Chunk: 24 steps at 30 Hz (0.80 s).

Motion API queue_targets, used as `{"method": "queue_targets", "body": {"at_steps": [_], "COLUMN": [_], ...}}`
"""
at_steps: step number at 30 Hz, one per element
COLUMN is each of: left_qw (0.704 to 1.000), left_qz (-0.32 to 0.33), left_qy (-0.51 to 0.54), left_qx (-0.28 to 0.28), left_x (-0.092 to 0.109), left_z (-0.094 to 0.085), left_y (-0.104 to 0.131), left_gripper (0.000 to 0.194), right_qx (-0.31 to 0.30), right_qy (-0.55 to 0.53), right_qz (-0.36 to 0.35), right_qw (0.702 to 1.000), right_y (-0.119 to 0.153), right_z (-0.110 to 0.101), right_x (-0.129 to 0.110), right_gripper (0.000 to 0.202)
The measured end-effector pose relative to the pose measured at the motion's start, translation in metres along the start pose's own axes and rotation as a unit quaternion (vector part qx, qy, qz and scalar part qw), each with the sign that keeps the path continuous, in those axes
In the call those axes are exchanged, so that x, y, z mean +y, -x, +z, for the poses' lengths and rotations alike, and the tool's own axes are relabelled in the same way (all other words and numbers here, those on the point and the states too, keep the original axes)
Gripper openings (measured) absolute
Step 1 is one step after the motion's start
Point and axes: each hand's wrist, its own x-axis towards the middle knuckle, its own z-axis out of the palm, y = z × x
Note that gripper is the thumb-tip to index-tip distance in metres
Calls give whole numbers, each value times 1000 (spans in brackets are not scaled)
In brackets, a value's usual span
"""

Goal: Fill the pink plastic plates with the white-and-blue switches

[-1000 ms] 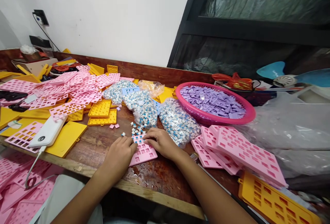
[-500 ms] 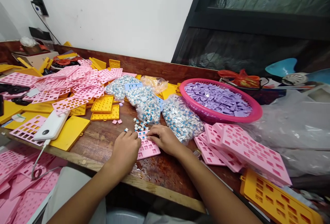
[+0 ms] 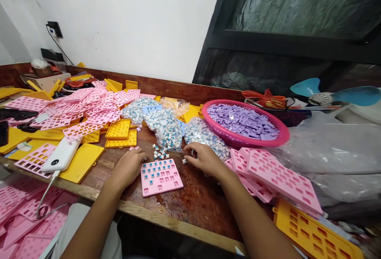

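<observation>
A pink plate (image 3: 160, 188) lies flat near the table's front edge, with blue-topped switches seated in its upper rows and several lower sockets bare. My left hand (image 3: 129, 167) rests at the plate's left, its fingertips turned down and partly hidden near the upper left corner. To the right of the plate, my right hand (image 3: 204, 159) has thumb and forefinger around a small white switch (image 3: 185, 161) on the wood. Loose blue and white switches (image 3: 160, 152) form a small pile just beyond the plate. Behind them lie clear bags of switches (image 3: 168, 132).
A magenta basket (image 3: 284, 134) of purple keycaps stands back right. Pink plates (image 3: 282, 175) and a yellow case (image 3: 315, 231) lie at the right. Many pink plates (image 3: 86, 100), yellow cases (image 3: 119, 130) and a white power bank (image 3: 64, 155) cover the left.
Both hands have moved off the pink plate, the left one leftward and the right one to the small switch at the right. The plate is now fully in view. The camera view has shifted slightly.
</observation>
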Motion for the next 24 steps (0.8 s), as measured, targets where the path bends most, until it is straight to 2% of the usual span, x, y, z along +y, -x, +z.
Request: {"method": "queue_targets", "body": {"at_steps": [3,7,13,16,20,22,24], "left_qw": [999,998,996,995,988,984,981], "left_qz": [-13,-42,-82,-101,-57,-10,33], "left_qy": [28,51,17,28,114,155,178], "left_qx": [-16,-16,-23,7,83,90,72], "left_x": [-2,-7,-8,-6,5,15,25], "left_z": [4,6,8,5,0,0,2], "left_y": [-2,-4,-6,-3,6,10,13], "left_gripper": [31,26,27,23,15,9,7], "right_qx": [-60,-107,-50,-66,-72,-70,-81], "right_qy": [24,39,-33,-54,-49,-54,-63], "right_qz": [1,-28,-62,-84,-80,-76,-83], "right_qw": [998,993,996,993,993,993,991], "right_y": [3,2,2,4,7,6,6], "right_z": [2,12,6,8,19,22,23], "right_x": [5,2,-22,-34,-40,-40,-39], "right_gripper": [30,19,16,16,18,14,7]}}
